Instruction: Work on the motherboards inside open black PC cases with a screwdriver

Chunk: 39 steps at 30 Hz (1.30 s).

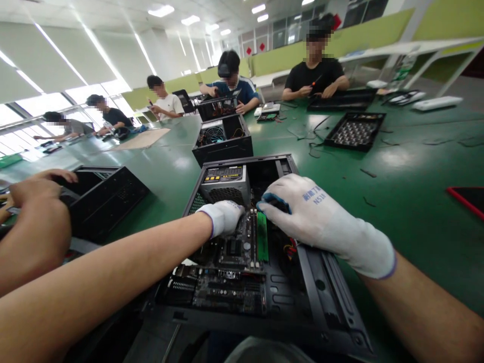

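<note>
An open black computer case [321, 302] lies on its side in front of me on the green table [408, 196]. Inside are a motherboard [227, 282], a green memory stick [262, 237] standing in its slot and a grey power supply [226, 184] at the far end. My left hand [223, 217], in a white glove, is curled closed on the board beside the power supply; what it grips is hidden. My right hand [302, 212], also gloved, rests over the far end of the memory stick, fingers bent down onto it.
A second open case with a fan [223, 138] stands just beyond mine. Another black case [106, 196] lies at the left with a co-worker's bare hands [34, 201] on it. Several people work at the table's far side. A black tray [355, 131] lies at the right.
</note>
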{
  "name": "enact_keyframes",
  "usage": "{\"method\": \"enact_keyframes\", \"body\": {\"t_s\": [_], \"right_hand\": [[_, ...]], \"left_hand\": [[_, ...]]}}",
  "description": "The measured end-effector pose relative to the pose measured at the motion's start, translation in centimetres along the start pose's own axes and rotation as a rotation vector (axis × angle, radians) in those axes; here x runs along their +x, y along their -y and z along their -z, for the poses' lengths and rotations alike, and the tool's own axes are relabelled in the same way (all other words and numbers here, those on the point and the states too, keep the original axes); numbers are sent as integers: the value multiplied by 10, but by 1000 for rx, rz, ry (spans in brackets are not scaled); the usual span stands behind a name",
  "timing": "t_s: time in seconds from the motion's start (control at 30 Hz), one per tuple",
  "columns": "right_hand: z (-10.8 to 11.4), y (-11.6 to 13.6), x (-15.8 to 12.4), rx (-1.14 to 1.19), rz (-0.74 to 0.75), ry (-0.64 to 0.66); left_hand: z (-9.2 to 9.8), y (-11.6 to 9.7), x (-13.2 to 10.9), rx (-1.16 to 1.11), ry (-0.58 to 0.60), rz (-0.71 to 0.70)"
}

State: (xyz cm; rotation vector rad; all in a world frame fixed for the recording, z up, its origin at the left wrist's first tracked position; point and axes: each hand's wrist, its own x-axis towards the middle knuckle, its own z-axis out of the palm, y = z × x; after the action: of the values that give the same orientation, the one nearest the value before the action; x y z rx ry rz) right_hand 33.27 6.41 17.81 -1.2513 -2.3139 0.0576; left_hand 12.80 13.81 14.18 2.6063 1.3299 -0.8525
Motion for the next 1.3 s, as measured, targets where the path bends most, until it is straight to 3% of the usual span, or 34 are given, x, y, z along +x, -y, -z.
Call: {"method": "enact_keyframes", "body": {"t_s": [1.3], "right_hand": [[-3, -3, -1, 8, 29, -15]], "left_hand": [[-5, 9, 8, 18, 12, 7]]}}
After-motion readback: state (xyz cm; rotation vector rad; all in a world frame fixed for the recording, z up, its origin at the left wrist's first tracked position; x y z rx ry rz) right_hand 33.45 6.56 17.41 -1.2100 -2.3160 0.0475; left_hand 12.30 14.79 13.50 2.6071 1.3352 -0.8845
